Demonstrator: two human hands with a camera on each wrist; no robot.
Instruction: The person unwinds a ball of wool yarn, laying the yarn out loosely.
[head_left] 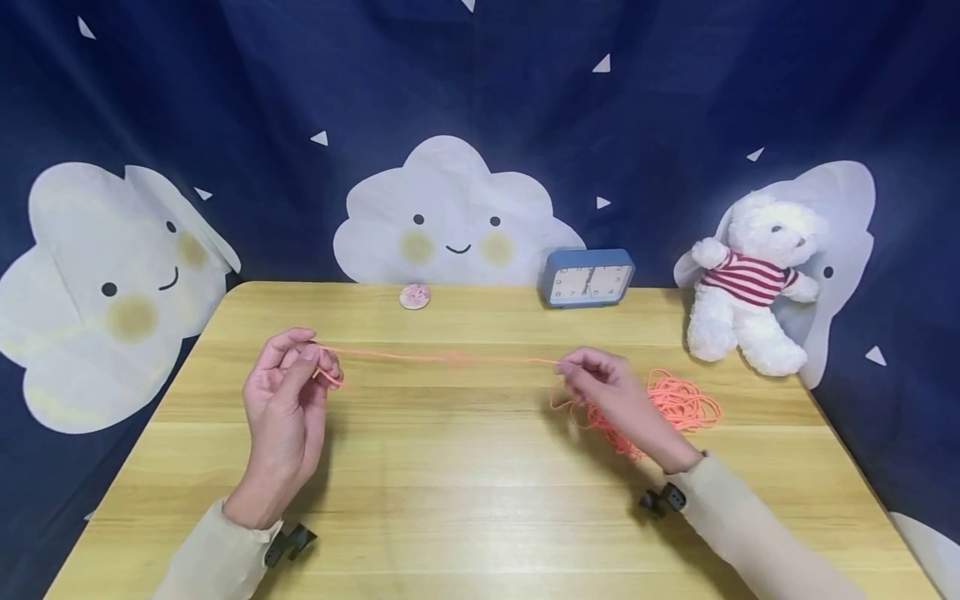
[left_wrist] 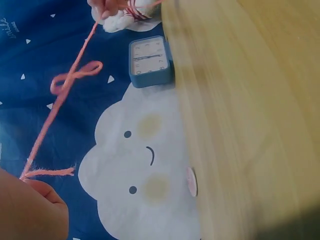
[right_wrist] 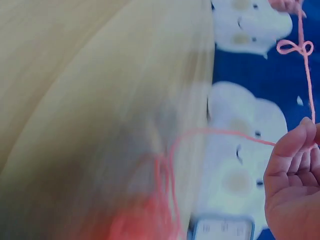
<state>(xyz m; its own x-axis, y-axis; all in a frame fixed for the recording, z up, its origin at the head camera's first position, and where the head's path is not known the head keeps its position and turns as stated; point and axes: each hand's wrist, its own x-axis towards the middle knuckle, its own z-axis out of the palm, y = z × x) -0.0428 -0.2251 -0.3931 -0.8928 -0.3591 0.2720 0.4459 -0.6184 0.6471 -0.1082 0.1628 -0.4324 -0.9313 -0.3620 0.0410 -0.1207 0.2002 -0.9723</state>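
A coral-orange yarn strand (head_left: 390, 356) runs nearly level and taut above the table between both hands. My left hand (head_left: 287, 404) pinches one end between thumb and fingers, and a short frayed tail (left_wrist: 52, 172) sticks out of that grip in the left wrist view. At the other side, my right hand (head_left: 611, 387) pinches the strand with thumb and fingertips. Midway along it sits a small two-looped bow (right_wrist: 298, 48), blurred in the head view. From the right hand the yarn trails down to a loose tangled heap (head_left: 686, 402) on the table, partly hidden behind that hand.
Along the table's back edge stand a blue clock (head_left: 588, 279) and a small round pinkish disc (head_left: 415, 297). A white teddy bear (head_left: 750, 287) in a striped shirt sits at the back right. Behind the wooden table (head_left: 465, 517) hangs a dark blue cloud-print curtain (head_left: 285, 75).
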